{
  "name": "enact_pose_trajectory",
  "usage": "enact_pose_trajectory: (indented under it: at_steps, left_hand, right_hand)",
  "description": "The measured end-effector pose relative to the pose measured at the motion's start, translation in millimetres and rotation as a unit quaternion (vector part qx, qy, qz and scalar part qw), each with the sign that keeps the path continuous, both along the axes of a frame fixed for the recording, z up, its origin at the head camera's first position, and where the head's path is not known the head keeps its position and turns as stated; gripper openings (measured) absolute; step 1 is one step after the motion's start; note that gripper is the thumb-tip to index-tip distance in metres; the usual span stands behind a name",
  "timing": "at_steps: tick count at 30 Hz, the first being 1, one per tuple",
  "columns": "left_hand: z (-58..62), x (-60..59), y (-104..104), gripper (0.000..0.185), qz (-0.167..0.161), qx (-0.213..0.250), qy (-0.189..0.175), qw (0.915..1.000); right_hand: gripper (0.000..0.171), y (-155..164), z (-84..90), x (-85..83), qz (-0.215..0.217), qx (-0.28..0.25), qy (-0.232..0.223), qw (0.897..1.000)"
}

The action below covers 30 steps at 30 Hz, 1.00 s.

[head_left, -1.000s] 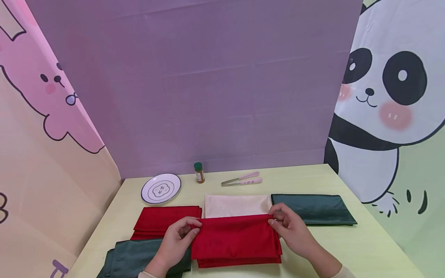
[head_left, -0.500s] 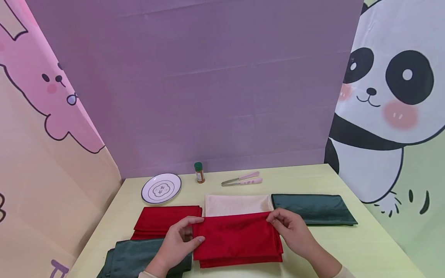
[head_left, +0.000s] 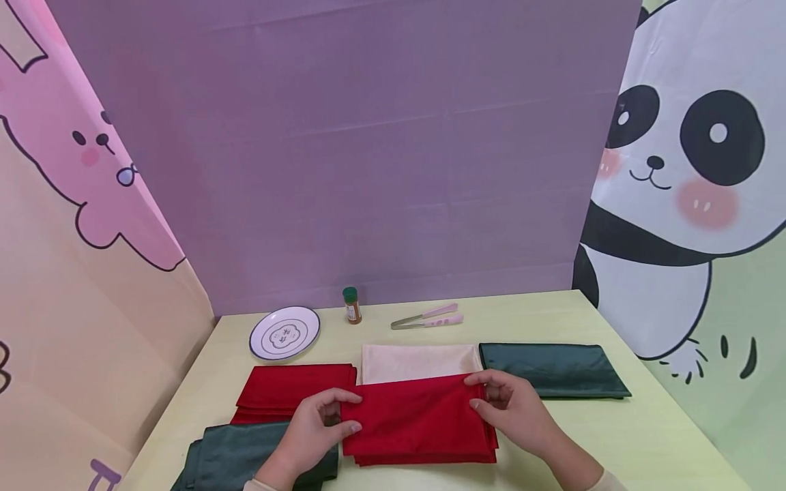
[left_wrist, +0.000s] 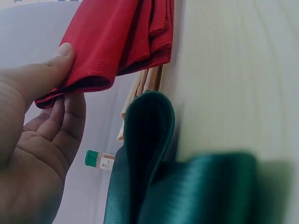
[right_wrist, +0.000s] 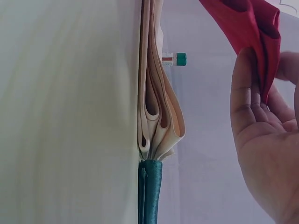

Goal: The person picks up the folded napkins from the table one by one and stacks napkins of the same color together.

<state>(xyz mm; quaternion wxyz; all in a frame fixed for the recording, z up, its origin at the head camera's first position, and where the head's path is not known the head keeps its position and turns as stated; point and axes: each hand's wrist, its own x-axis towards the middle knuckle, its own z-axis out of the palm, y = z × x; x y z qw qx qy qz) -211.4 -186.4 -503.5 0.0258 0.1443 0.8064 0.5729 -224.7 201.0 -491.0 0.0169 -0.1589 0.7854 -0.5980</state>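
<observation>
A folded red satin cloth (head_left: 420, 423) lies near the front edge of the pale yellow-green tabletop (head_left: 638, 436), about midway along it, and both hands pinch its far corners. The left hand (head_left: 313, 426) grasps the far left corner between thumb and curled fingers; the left wrist view shows the thumb on top of the fold and the fingers beneath. The right hand (head_left: 512, 409) grasps the far right corner the same way, and in the right wrist view the red folds sit squeezed between its fingers.

The red cloth covers the near edge of a folded cream satin cloth (head_left: 420, 361) lying behind it. A second folded red cloth (head_left: 288, 389) lies to the left, partly behind the left hand. A crumpled dark green cloth (head_left: 239, 457) at the front left corner is cut off by the picture's lower edge and partly hidden by the left wrist. A folded dark green satin cloth (head_left: 552, 368) lies toward the right edge.

Near the back edge stand a round white plate with a dark rim (head_left: 284, 332), a small brown bottle with a green cap (head_left: 351, 305) and metal tongs with pink handles (head_left: 428, 317). The plate's centre bears a mark and the bottle a label, both too small to read.
</observation>
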Motion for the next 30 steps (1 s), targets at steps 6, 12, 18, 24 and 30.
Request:
enact_pose_trajectory:
  at_steps: [6,12,18,24,30]
  left_hand:
    - [0.4,-1.5,-1.5,0.037,0.005,-0.009,0.0,0.9999]
    - [-1.0,-3.3,-3.9,0.04,0.003,-0.023,0.019,0.9995]
    - [-2.3,-5.0,-6.0,0.05,0.002,-0.017,0.015,0.9997]
    - [-1.8,-4.5,-7.7,0.055,-0.005,0.004,0.021,0.9998]
    - [4.0,-2.8,-8.1,0.057,0.002,0.004,0.032,0.9995]
  right_hand:
    - [0.054,-0.1,-1.4,-0.4,0.041,-0.001,-0.003,0.999]
    - [0.066,-0.5,-2.8,-2.1,0.055,0.021,-0.006,0.998]
    - [0.071,-0.2,-2.1,-3.2,0.068,0.018,-0.005,0.998]
    - [0.073,-0.8,-0.8,-5.0,0.083,0.015,0.006,0.996]
    - [0.076,-1.2,3.4,-6.6,0.081,0.021,0.014,0.996]
